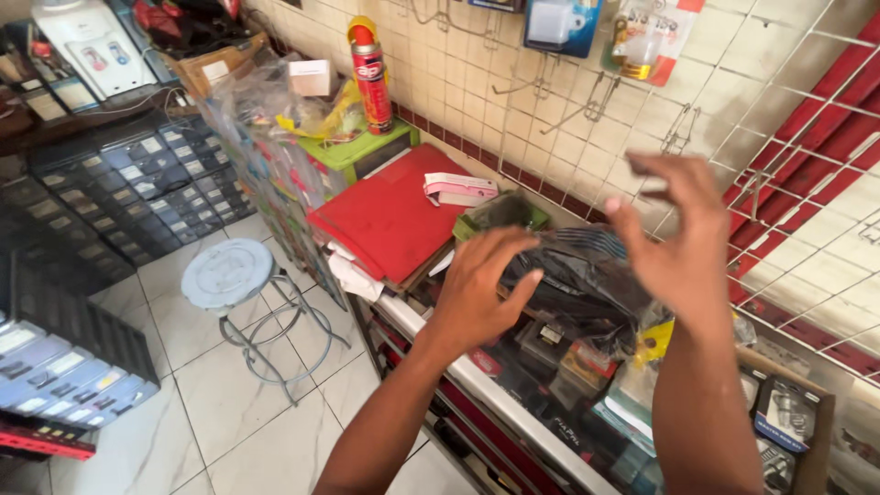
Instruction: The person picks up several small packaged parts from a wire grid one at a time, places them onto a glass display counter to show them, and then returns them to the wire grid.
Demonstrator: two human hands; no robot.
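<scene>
Both hands are raised over a cluttered glass counter (pixel 513 417) that runs along a tiled wall. The thing they attend to is a crumpled black plastic bag (pixel 587 284), lying on the counter top between and just beyond them.

The left hand (pixel 477 293) sits at the bag's near-left edge, back toward the camera, fingers loosely curled; it overlaps the bag's edge in this view, but whether it grips the plastic cannot be told. The right hand (pixel 674 243) hovers above the bag's right end, fingers spread and blurred, palm turned left and down toward the bag; it holds nothing visible.

From the left hand the bag lies to the right and slightly farther away. From the right hand it lies below and to the left. The bag's long axis runs roughly left to right along the counter. The left hand is the nearer of the two.

Left of the bag lie a red folder (pixel 390 215) and a pink stapler (pixel 458 190). A red spray can (pixel 371 78) stands farther back. A round stool (pixel 227 273) stands on the floor at left.
</scene>
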